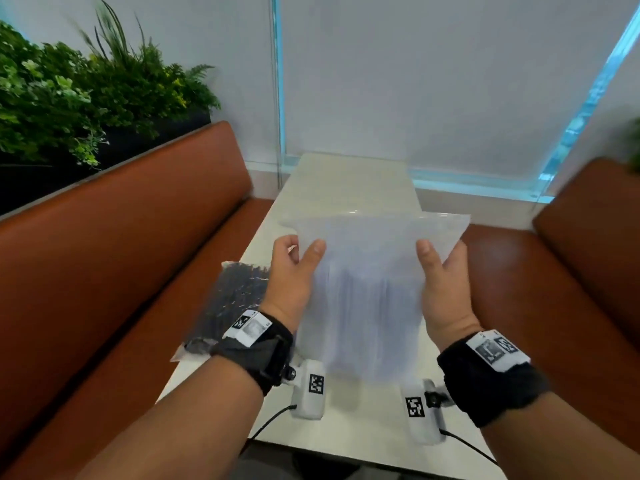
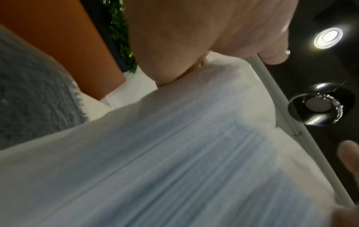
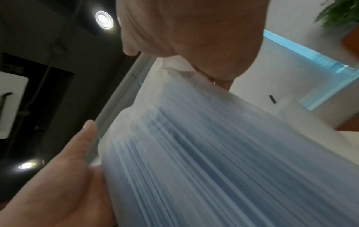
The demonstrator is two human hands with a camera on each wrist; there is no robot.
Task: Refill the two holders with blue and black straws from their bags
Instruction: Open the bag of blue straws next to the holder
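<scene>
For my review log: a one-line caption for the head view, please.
Both hands, left hand and right hand, hold up the bag of blue straws; bag of black straws lies beside.

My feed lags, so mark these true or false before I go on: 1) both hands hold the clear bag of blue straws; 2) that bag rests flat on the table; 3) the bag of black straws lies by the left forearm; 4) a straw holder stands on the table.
1) Both the left hand and the right hand hold the clear plastic bag of blue straws: true.
2) That bag rests flat on the white table: false, it is held up above the table.
3) The clear plastic bag of black straws lies by the left forearm: true.
4) A straw holder stands on the table: false, none is in view.
</scene>
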